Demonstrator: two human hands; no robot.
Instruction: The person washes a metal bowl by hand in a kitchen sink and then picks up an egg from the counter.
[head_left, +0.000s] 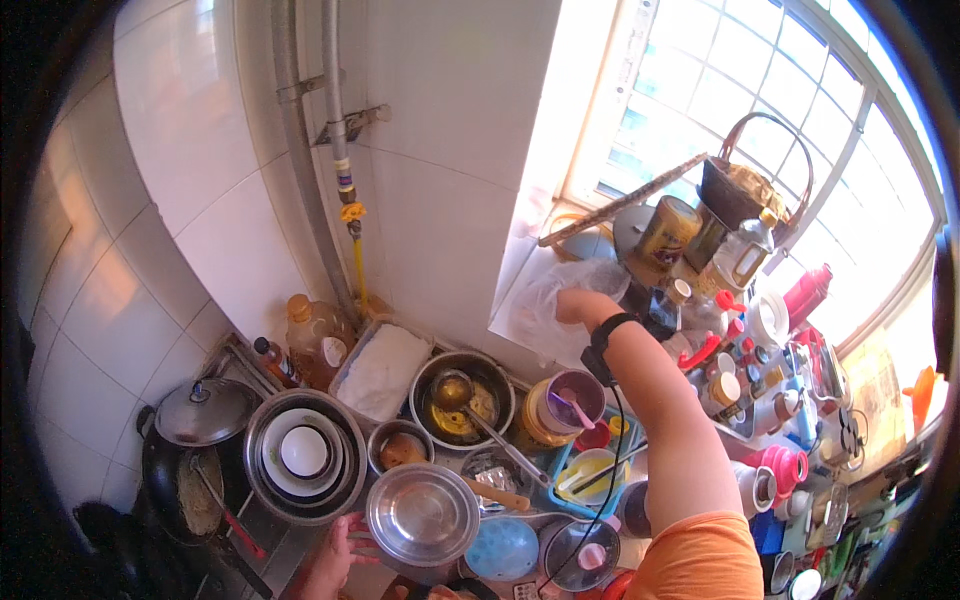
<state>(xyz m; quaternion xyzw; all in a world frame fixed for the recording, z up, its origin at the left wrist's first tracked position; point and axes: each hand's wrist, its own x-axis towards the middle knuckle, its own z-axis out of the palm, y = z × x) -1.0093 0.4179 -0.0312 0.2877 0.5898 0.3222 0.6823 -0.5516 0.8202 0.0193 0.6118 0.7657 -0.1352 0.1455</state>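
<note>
My right hand (576, 307) is stretched out to a thin clear plastic bag (534, 311) on the tiled window sill. Its fingers are hidden in or behind the film, so their grip does not show. A black band with a dark device (600, 352) and a cable is on that wrist. Low in the view, my left hand (346, 551) has its fingers apart and holds nothing. It is beside a shallow stainless steel bowl (422, 514); whether the fingertips touch the rim is unclear. Left of it stands a steel basin (259, 480) with white bowls (304, 450) nested inside.
A pot of oil (487, 375) holds a ladle (454, 390). Beside it are a tub of white powder or grains (382, 375) and a blue basket (559, 480). Bottles and jars (724, 390) crowd the right. A wok (169, 480) stands left, below a gas pipe (335, 75).
</note>
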